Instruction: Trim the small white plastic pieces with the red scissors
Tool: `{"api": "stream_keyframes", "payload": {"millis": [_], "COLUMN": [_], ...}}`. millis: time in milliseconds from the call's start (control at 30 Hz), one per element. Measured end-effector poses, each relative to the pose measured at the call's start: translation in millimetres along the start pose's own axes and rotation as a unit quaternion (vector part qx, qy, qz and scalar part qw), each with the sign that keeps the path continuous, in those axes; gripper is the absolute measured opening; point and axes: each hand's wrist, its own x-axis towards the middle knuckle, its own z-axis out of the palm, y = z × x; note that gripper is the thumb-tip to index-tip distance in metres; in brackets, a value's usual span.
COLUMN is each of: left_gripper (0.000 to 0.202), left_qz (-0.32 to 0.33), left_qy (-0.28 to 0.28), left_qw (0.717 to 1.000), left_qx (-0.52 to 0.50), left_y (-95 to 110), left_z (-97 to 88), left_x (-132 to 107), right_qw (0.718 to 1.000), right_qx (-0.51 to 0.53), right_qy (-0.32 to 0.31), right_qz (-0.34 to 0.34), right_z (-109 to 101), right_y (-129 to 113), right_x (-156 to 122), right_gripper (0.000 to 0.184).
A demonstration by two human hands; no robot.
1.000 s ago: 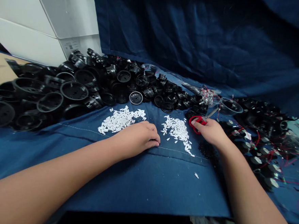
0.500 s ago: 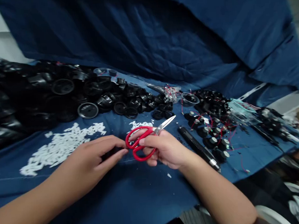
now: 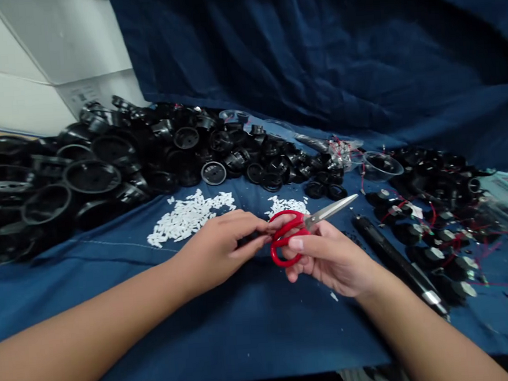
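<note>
Red-handled scissors [image 3: 310, 221] in right hand [image 3: 331, 260], left hand [image 3: 223, 245] alongside

Right hand clamped on the handles; blades point right and away. Left fingertips drawn close together at the handle loops; cannot tell if they pinch anything. White pieces [image 3: 286, 204] lie just beyond.

The head camera, worn on the person's head, supplies the single view. It faces forward and down across the blue cloth [image 3: 247, 342] from the near edge of the worktop. The left hand [image 3: 223, 248] and right hand [image 3: 328, 258] reach in from the lower corners to mid-frame at close range. The dark blue curtain [image 3: 314, 53] bounds the far side, with white panels [image 3: 73, 40] at upper left. The worktop's far edge slopes down toward the right.
</note>
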Motion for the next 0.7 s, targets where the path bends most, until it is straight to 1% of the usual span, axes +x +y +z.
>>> {"api": "stream_keyframes", "payload": {"millis": [100, 167, 300, 367, 433, 500, 567, 633, 700], "left_gripper": [0.016, 0.016, 0.015, 0.015, 0.016, 0.018, 0.019, 0.021, 0.020], "left_qz": [-0.004, -0.008, -0.025, -0.009, 0.010, 0.007, -0.010, -0.023, -0.026], "left_qy": [-0.001, -0.009, -0.009, -0.010, -0.012, -0.009, -0.002, 0.010, 0.023], "left_qw": [1.000, 1.000, 0.999, 0.999, 0.998, 0.999, 1.000, 1.000, 0.999], "left_qx": [-0.007, -0.009, -0.027, -0.043, -0.055, -0.051, -0.030, -0.013, -0.010], "left_y": [1, 2, 4, 4, 3, 2, 2, 2, 3], "left_z": [-2.6, -4.2, -5.3, -5.0, -4.5, -4.3, -4.7, -5.7, -7.1], "left_x": [-1, -1, -1, -1, -1, -1, -1, -1, -1], "right_qw": [0.999, 0.999, 0.998, 0.993, 0.984, 0.965, 0.933, 0.900, 0.889], "right_qx": [0.025, 0.020, -0.060, -0.111, -0.165, -0.235, -0.305, -0.353, -0.364], "right_qy": [-0.024, -0.026, -0.006, 0.000, 0.023, 0.062, 0.110, 0.145, 0.167], "right_qz": [-0.023, -0.028, -0.037, -0.052, -0.067, -0.099, -0.159, -0.210, -0.220], "right_z": [2, 4, 7, 7, 4, 1, -3, -7, -12], "right_y": [2, 4, 11, 14, 17, 18, 16, 12, 6], "right_x": [0, 1, 6, 8, 8, 8, 8, 7, 6], "right_gripper": [0.047, 0.045, 0.027, 0.025, 0.026, 0.026, 0.025, 0.027, 0.028]}}
